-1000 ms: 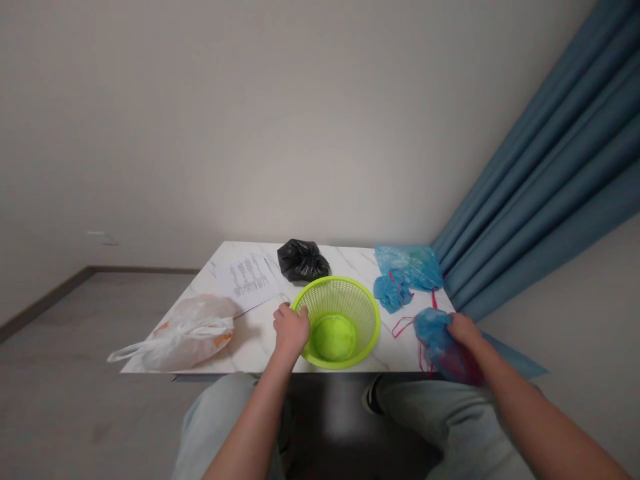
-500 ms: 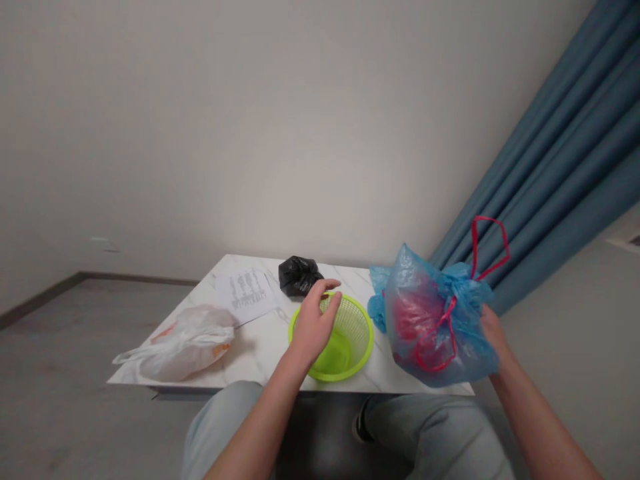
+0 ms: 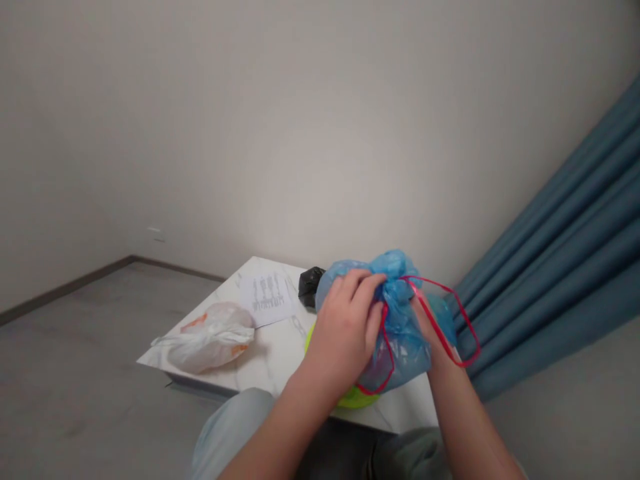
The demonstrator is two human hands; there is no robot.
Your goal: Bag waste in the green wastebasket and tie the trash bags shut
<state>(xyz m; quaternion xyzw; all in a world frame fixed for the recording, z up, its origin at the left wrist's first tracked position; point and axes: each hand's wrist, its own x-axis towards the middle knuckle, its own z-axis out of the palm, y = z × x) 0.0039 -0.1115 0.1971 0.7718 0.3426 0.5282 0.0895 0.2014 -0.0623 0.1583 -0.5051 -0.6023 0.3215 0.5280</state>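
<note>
A translucent blue plastic drawstring bag (image 3: 400,353) with red ties is held over the lime-green basket (image 3: 356,399), covering most of it. On the near side, my left hand (image 3: 350,320) lies against the bag, its fingers bent around the gathered part by the neck. My right hand (image 3: 426,319) grips the bag from the right; its fingers are hidden behind the blue plastic. One red tie loops out over the right wrist, and another hangs down the front of the bag.
A tied white plastic bag (image 3: 213,347) sits at the left of the white marbled table (image 3: 277,350). Behind it lies a printed paper sheet (image 3: 267,299). A black plastic bag (image 3: 310,285) is near the wall, and a blue curtain (image 3: 560,280) hangs on the right.
The blue bag has moved left from the table's right side to over the basket, carried by my right hand. My left hand has gone from above the basket onto the bag.
</note>
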